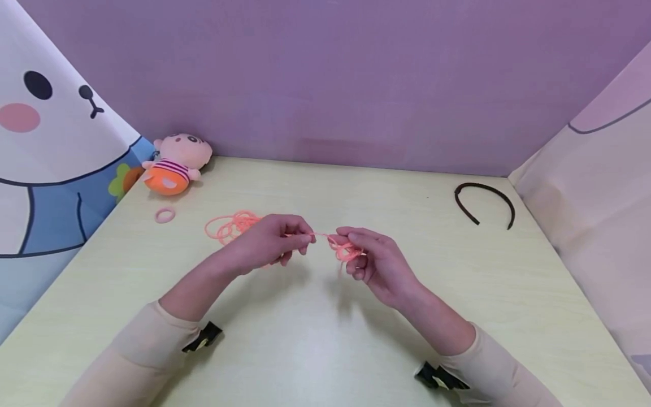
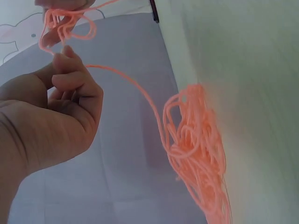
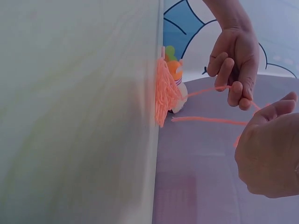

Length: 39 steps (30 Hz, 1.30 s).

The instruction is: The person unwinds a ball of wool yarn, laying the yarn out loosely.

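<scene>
A loose pile of coral-pink cord [image 2: 196,144] lies on the table, partly behind my left hand [image 1: 272,243] in the head view. From that pile one strand runs up to the left hand, which pinches it between thumb and forefinger. My right hand [image 1: 383,263] holds a small looped bundle of the same cord [image 1: 346,250] at its fingertips. A short stretch of cord spans the narrow gap between the two hands. In the right wrist view a loose cord end [image 3: 175,119] sticks out from the right hand, whose back hides most of the bundle.
A plush doll [image 1: 175,164] in striped top and orange bottoms sits at the back left corner. Near it lies a pink ring-shaped band [image 1: 165,215]. A dark headband [image 1: 485,186] rests at the back right. Purple cloth [image 1: 356,85] rises behind the table.
</scene>
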Each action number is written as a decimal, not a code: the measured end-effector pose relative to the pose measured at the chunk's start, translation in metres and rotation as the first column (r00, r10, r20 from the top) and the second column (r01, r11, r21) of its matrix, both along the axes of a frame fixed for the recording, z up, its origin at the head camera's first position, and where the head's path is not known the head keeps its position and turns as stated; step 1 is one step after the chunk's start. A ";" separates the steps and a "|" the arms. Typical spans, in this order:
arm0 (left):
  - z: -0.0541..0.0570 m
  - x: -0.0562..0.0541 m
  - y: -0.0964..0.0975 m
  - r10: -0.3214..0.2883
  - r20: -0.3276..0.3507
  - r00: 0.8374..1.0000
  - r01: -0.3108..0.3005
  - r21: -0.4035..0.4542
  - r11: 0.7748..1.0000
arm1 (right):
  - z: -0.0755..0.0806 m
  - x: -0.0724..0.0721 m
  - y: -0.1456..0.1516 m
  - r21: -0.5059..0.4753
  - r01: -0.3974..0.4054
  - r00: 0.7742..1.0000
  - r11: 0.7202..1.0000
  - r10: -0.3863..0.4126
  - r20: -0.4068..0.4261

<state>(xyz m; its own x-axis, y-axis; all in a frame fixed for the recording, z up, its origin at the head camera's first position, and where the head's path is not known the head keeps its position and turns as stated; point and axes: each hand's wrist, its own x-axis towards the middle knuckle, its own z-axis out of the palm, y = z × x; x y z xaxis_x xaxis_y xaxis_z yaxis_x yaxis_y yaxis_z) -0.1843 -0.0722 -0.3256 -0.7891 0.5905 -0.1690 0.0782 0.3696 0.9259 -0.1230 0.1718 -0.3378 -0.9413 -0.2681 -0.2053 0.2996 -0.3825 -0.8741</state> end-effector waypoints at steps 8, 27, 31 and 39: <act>0.008 -0.013 -0.018 0.182 0.009 0.983 -0.182 0.041 0.982 | -0.001 -0.002 0.001 0.005 0.064 0.997 0.998 -0.064 0.036; 0.011 -0.042 -0.060 0.455 -0.020 0.890 -0.453 0.064 0.889 | -0.002 -0.002 0.002 0.012 0.099 0.994 0.995 -0.099 0.049; 0.009 -0.042 -0.060 0.441 -0.036 0.897 -0.441 0.014 0.897 | -0.002 -0.002 0.002 0.009 0.088 0.995 0.996 -0.088 0.045; 0.000 -0.025 -0.029 0.123 -0.078 0.989 -0.129 -0.081 0.988 | -0.001 -0.001 0.000 -0.012 0.007 1.000 1.000 -0.007 0.026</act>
<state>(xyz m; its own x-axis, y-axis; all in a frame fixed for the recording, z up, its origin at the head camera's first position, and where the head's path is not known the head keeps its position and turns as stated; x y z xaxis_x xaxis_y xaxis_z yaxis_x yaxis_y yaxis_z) -0.2090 -0.1009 -0.3259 -0.8682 0.4718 -0.1540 0.0921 0.4581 0.8841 -0.1243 0.1722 -0.3390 -0.9375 -0.2644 -0.2263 0.3193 -0.3950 -0.8614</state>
